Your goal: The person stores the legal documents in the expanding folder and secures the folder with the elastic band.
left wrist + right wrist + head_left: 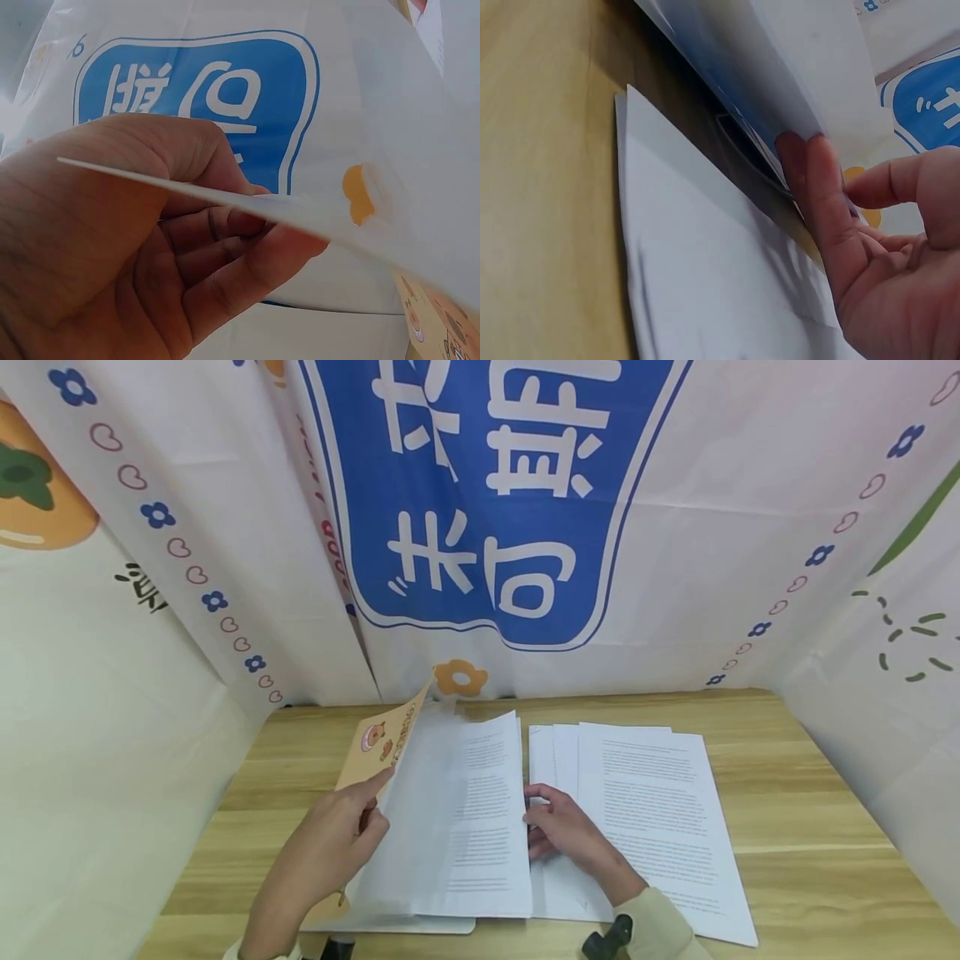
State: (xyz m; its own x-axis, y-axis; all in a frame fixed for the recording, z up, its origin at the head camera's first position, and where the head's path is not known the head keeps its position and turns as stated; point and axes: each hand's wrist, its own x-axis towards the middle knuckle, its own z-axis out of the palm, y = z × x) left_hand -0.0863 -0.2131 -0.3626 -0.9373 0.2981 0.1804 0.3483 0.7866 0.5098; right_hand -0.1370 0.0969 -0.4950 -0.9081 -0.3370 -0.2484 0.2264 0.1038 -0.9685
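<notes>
A folder with an orange cartoon-printed cover lies opened on the table, a translucent sheet rising beside it. My left hand pinches the cover's raised edge, index finger stretched along it. In the left wrist view, a thin pale edge runs between the thumb and the fingers. Printed sheets rest against the translucent sheet. Their right edge is pinched between thumb and fingers of my right hand; the right wrist view shows the sheets lifted above a lower stack.
Right of the folder lies a stack of printed paper, its sheets slightly fanned, partly under my right forearm. The wooden table ends at a white printed cloth behind, with cloth walls at both sides.
</notes>
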